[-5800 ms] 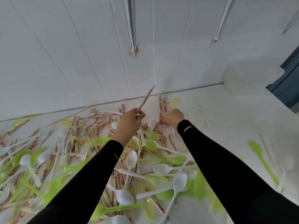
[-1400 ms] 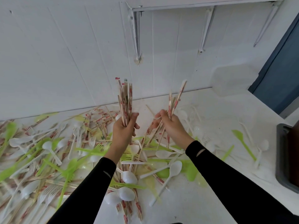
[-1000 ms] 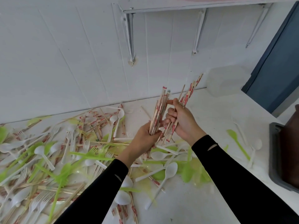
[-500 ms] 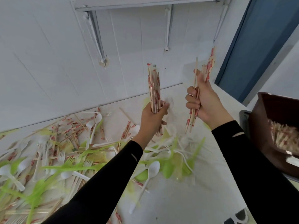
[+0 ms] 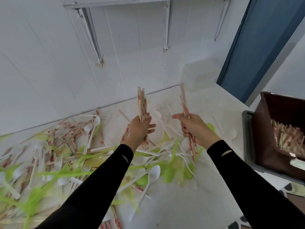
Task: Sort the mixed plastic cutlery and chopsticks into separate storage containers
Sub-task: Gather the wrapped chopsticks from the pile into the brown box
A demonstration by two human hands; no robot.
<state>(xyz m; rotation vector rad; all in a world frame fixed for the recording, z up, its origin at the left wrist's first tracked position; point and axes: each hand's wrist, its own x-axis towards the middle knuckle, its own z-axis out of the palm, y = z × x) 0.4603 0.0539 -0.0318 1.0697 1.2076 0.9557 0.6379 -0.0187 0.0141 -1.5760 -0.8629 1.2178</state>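
Far left, a loose heap point(image 5: 54, 156) of lime-green and white plastic spoons and forks, mixed with paper-sleeved wooden chopsticks, sprawls over a white tabletop point(image 5: 173, 210). Above the heap's right edge, the left hand point(image 5: 140, 128) has its fingers wrapped round a thick bundle point(image 5: 142, 103) of red-and-white sleeved chopsticks, held upright. Near it but not touching, the right hand point(image 5: 193, 128) clutches a thin bundle point(image 5: 184, 103) of the same chopsticks. Motion blur makes it hard to say, but its forefinger seems to poke out leftward. The lower ends of this bundle hang close over the cutlery.

At the far right, a dark brown plastic bin point(image 5: 265, 134) sits tilted in a grey tray point(image 5: 247, 142) and already holds sorted chopsticks point(image 5: 287, 138).

The step looks like carrying both bundles across to that bin. Doing it well probably means raising the trailing ends clear of the heap, keeping each bundle squeezed so no sleeve slips out, and letting go low inside the bin, lengthwise with those already there.
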